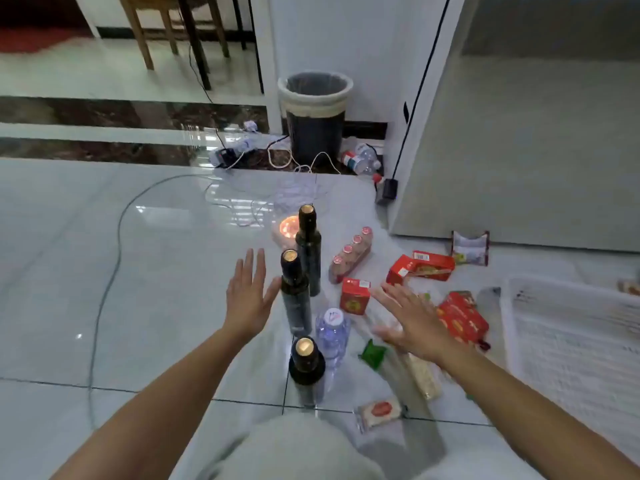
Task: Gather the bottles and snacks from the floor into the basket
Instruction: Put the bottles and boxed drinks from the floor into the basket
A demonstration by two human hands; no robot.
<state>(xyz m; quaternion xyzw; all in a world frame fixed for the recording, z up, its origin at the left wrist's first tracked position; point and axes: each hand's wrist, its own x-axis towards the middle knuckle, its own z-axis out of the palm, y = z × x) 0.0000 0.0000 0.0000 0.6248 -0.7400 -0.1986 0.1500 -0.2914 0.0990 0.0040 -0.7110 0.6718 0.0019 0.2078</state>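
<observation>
Three dark bottles stand in a row on the floor: a far one (pixel 309 251), a middle one (pixel 295 296) and a near one (pixel 307 368). A clear water bottle (pixel 331 336) stands beside them. My left hand (pixel 247 296) is open, just left of the middle bottle, holding nothing. My right hand (pixel 408 322) is open with fingers spread above the snacks. Around it lie a small red box (pixel 354 295), red boxes (pixel 420 266), a red packet (pixel 462 317), a green sachet (pixel 373 354), a long cracker pack (pixel 424 375), a small wrapped snack (pixel 379 412) and a pack of small drink bottles (pixel 351 254). The white basket (pixel 571 341) lies at right.
A black bin (pixel 316 116) stands at the back with cables, a power strip (pixel 230 154) and empty plastic bottles (pixel 362 159) around it. A grey cabinet (pixel 519 133) rises at right, a snack pouch (pixel 470 248) leaning on it. Chair legs (pixel 145 36) stand far back left.
</observation>
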